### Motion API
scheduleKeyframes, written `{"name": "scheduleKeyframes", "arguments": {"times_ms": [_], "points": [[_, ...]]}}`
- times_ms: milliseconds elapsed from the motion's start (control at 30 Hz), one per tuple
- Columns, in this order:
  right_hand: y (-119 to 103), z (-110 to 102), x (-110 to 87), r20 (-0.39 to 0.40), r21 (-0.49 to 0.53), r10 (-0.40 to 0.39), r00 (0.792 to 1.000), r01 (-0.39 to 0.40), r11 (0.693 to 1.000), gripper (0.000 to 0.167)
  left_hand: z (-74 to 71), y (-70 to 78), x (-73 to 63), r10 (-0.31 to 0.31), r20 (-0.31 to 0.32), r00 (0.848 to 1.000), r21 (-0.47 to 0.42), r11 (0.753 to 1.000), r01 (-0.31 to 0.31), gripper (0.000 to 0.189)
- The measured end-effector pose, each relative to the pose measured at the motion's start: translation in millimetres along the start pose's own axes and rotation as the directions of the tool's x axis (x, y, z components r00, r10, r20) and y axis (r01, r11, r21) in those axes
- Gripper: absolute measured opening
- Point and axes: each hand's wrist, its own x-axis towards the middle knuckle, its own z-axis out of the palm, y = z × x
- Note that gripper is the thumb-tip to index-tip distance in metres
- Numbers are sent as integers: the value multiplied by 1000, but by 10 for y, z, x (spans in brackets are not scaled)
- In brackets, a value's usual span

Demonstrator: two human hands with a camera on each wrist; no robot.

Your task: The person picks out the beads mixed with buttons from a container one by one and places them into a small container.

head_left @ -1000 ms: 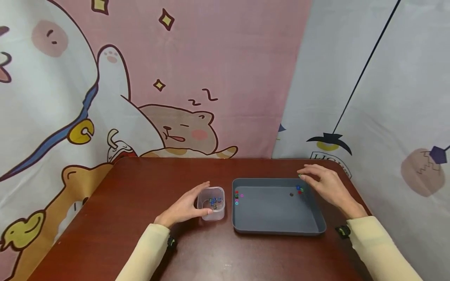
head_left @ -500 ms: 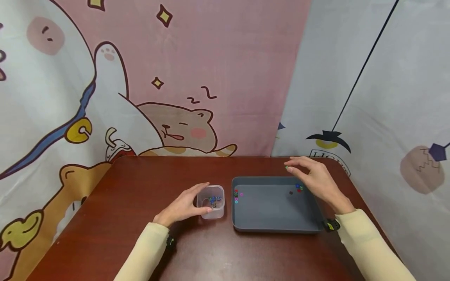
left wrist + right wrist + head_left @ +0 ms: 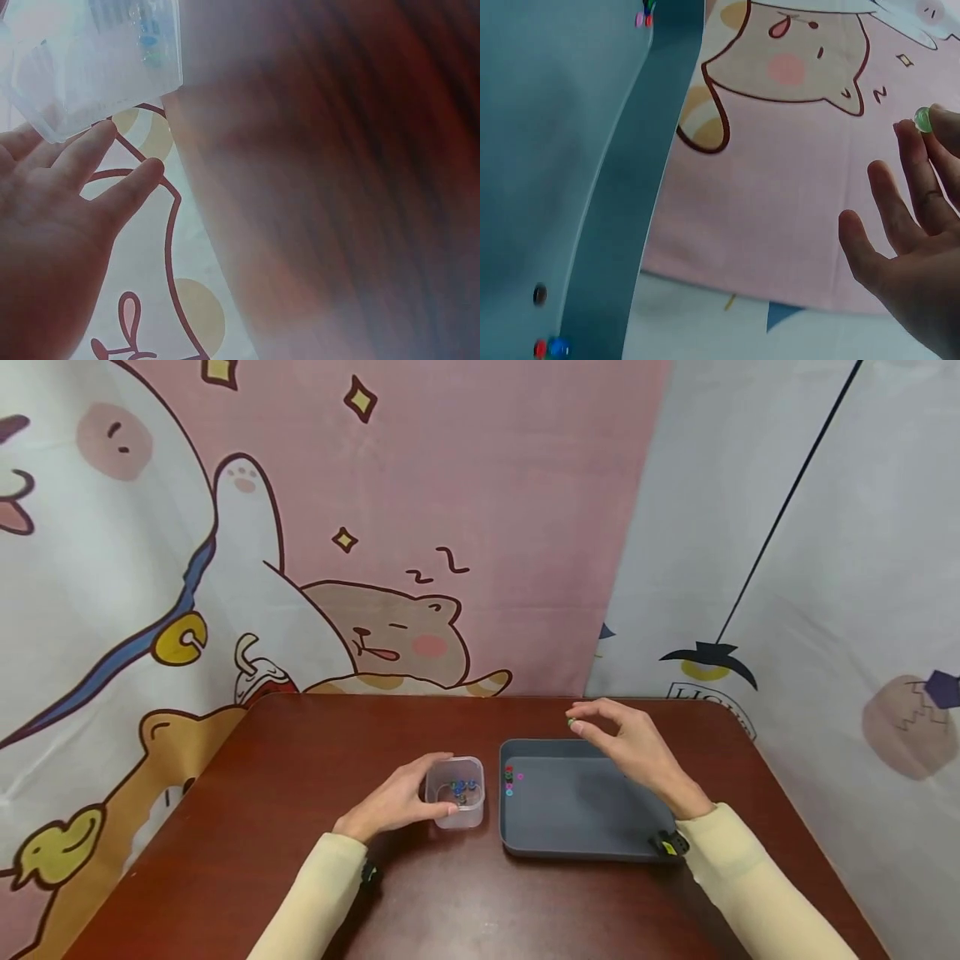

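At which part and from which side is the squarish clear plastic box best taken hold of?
Probably best by the near and far walls of the squarish clear plastic box, coming from its left, where the left hand is. These walls face each other, while the grey rectangular tray stands close on the right and small coloured beads lie inside beneath the open top.

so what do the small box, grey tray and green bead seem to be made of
Small box: probably clear plastic, slightly cloudy; blurred beads show through its wall. Grey tray: perhaps plastic or coated metal; its dark, even surface looks matte. Green bead: glass or plastic, unclear which; translucent, its pale green seems lit through.
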Motion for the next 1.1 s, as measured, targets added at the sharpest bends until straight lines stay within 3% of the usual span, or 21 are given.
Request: {"name": "scheduleKeyframes", "arguments": {"times_ms": [267,567,933,1100], "points": [[-151,254,95,44,78,-44,998,40,996,24,6,9,-25,-31,14,999,-6,1000,31,92],[-307,498,209,85,95,-85,993,77,993,21,-1,22,8,-35,14,999,6,999,35,94],[-360,796,306,210,96,-135,968,117,989,17,3,46,20,-40,19,999,0,999,40,93],[-361,882,328,272,80,-137,952,120,990,17,-5,38,19,-12,15,1000,-5,1000,12,93]]}}
